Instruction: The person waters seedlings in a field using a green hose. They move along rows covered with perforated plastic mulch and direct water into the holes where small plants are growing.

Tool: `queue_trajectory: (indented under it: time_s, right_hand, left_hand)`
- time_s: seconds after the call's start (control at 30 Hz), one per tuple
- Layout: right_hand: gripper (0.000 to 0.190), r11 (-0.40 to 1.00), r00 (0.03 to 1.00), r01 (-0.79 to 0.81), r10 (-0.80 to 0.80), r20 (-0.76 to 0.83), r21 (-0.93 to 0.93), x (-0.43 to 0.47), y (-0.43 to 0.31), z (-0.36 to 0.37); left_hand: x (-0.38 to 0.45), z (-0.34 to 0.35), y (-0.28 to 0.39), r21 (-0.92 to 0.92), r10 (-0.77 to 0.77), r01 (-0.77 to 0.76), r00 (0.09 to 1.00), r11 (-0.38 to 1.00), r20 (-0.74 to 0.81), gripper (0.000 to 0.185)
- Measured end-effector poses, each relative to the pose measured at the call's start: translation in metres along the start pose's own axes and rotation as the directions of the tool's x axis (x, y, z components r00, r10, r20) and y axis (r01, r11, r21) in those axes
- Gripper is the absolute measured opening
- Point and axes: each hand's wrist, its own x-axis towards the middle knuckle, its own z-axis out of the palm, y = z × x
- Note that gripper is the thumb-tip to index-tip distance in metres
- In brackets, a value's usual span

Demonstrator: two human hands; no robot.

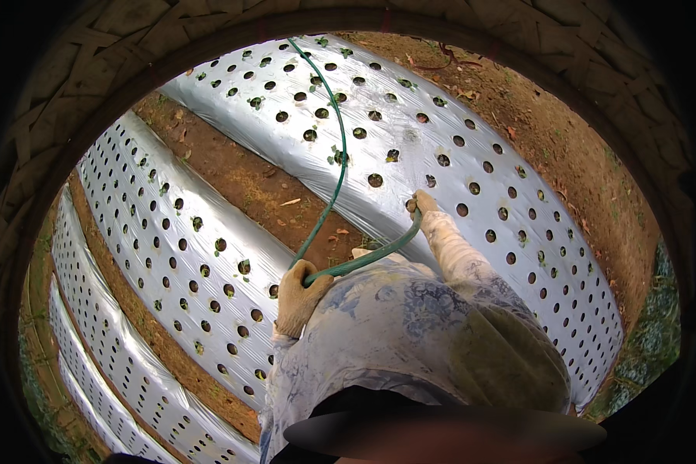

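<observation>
A green garden hose [368, 258] passes through both my gloved hands. My left hand [303, 296], in a tan work glove, is closed around it at my front left, beside the edge of a silver-covered bed. My right hand [422, 203], gloved too, reaches forward and grips the hose near its end, low over the silver plastic mulch film [406, 139] of the bed in front. From my left hand the hose runs away over the soil path and across that bed. Small green seedlings [335, 155] stand in some of the round planting holes. The hose's tip is hidden by my right hand.
More raised beds under silver film [197, 267] lie to the left, with bare soil paths [249, 174] between them. Brown ground [562, 139] with dry leaves borders the front bed on the right. A woven hat brim [110, 52] frames the view.
</observation>
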Motion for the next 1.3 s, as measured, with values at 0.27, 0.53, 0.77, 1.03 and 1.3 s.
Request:
queue_trajectory:
  time_s: [0.27, 0.53, 0.77, 1.03, 1.3]
  right_hand:
    - [0.011, 0.999, 1.000, -0.010, 0.009, 0.008, 0.041, 0.021, -0.008, -0.003]
    - [0.013, 1.000, 1.000, 0.027, -0.027, 0.003, -0.012, 0.011, -0.045, 0.007]
    - [0.015, 0.976, 0.987, -0.064, 0.092, 0.129, -0.208, 0.008, -0.060, 0.044]
    - [0.016, 0.967, 0.991, -0.027, 0.059, 0.118, -0.252, 0.011, -0.066, 0.056]
    - [0.022, 0.954, 0.988, 0.004, 0.043, 0.148, -0.301, 0.012, -0.069, 0.057]
  left_hand:
    - [0.016, 0.009, 0.011, 0.013, -0.033, 0.033, 0.999, 0.999, 0.005, 0.034]
    - [0.023, 0.020, 0.027, 0.016, -0.061, 0.061, 0.998, 0.998, -0.008, 0.033]
    - [0.017, 0.020, 0.016, 0.002, -0.067, 0.067, 0.995, 0.998, -0.069, 0.029]
    - [0.021, 0.023, 0.022, -0.010, -0.115, 0.115, 0.991, 0.993, -0.075, 0.029]
    - [0.025, 0.024, 0.020, -0.004, -0.124, 0.124, 0.989, 0.992, -0.082, 0.029]
